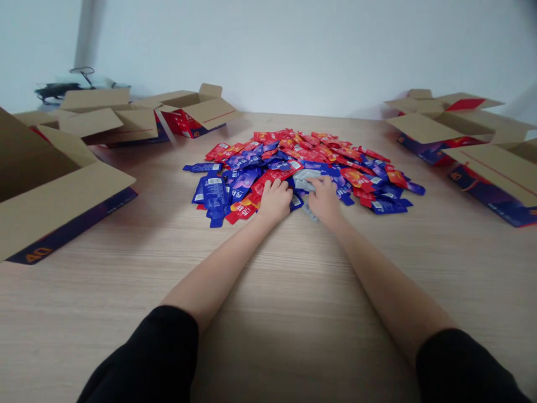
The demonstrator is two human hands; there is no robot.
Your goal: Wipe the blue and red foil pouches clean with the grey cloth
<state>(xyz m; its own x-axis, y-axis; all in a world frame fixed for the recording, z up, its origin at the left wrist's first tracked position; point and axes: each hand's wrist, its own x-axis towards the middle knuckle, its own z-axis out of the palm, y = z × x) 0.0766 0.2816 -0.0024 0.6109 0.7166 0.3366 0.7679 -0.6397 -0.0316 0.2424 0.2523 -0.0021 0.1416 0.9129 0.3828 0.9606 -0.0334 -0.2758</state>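
Observation:
A heap of small red and blue printed packets [248, 162] lies spread on the wooden table. At its front edge, my left hand [276, 202] is closed, its fingers curled down onto the packets beside a red one [268, 178]; what is under the fingertips is hidden. Close to its right, my right hand [324, 200] has its fingers bent over a crumpled grey packet [305, 180] and seems to grip its right side. More grey shows below the right hand. A blue packet [215, 193] lies flat at the heap's left front.
Open cardboard boxes stand around the heap: a large one [62, 198] at near left, others [205, 115] behind it, and two [499, 173] at the right. Bare tabletop [293, 296] shows between my forearms. A pale wall [314, 56] rises behind the table. Dark cables lie at back left.

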